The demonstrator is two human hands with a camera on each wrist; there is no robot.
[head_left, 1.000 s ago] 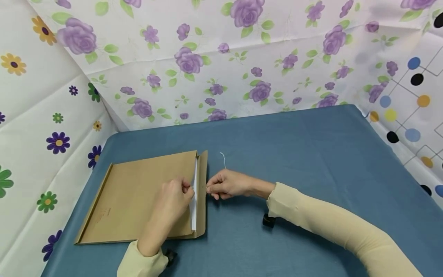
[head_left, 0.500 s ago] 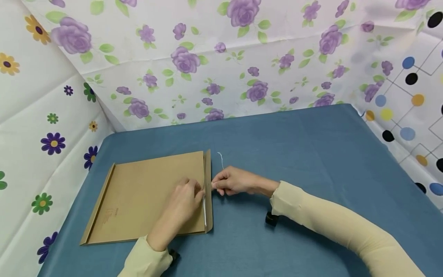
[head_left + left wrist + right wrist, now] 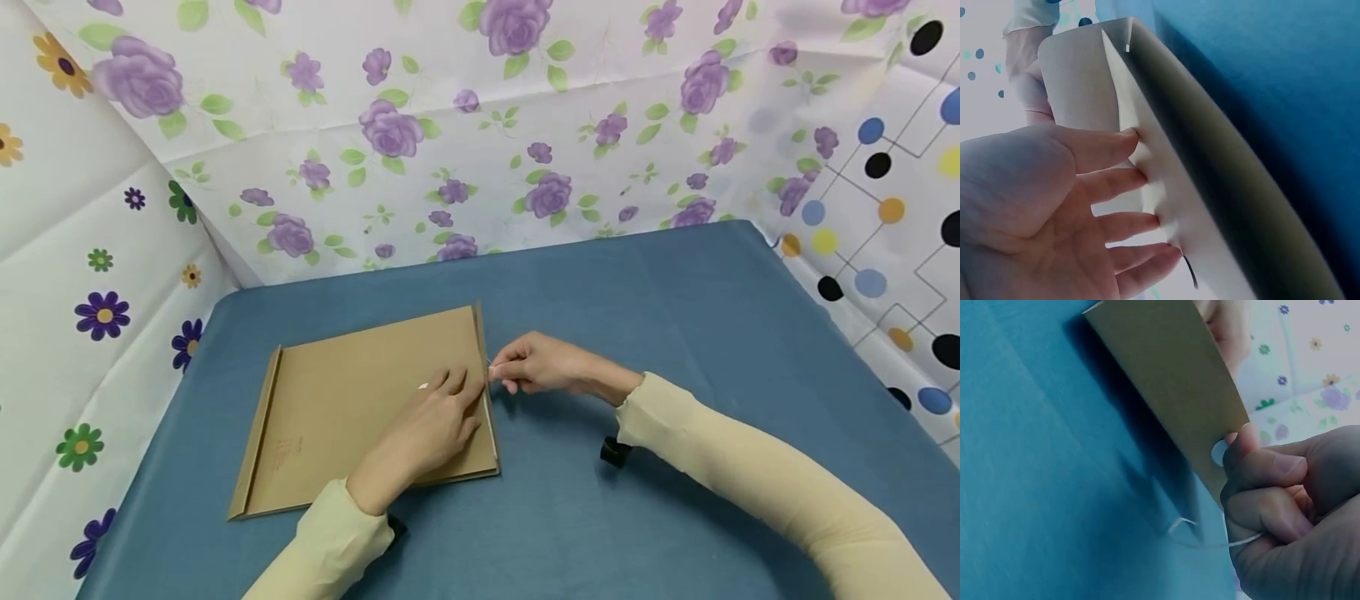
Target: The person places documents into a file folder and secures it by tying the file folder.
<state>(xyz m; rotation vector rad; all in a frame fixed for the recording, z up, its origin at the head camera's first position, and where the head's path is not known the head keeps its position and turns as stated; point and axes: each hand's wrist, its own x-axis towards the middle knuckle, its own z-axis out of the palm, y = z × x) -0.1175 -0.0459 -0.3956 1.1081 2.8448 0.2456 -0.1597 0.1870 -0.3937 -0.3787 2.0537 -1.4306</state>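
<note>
A flat brown cardboard document folder lies on the blue table, slightly raised along its right side. My left hand rests on its top face near that side, and in the left wrist view its fairly straight fingers touch the card. The flap stands up at the right edge and carries a round white button. Right beside the button, my right hand pinches a thin white string, whose loose end curls out below the fingers. Another white disc shows by the left fingertips.
The blue tablecloth spreads behind and to the right of the folder. Flowered sheets hang behind and at the left, a dotted sheet at the right. Black wrist devices sit under the cuffs.
The folder has shifted right and its flap has risen, hiding the white papers inside. My left hand has gone from curled at the opening to spread on top; the right keeps the string.
</note>
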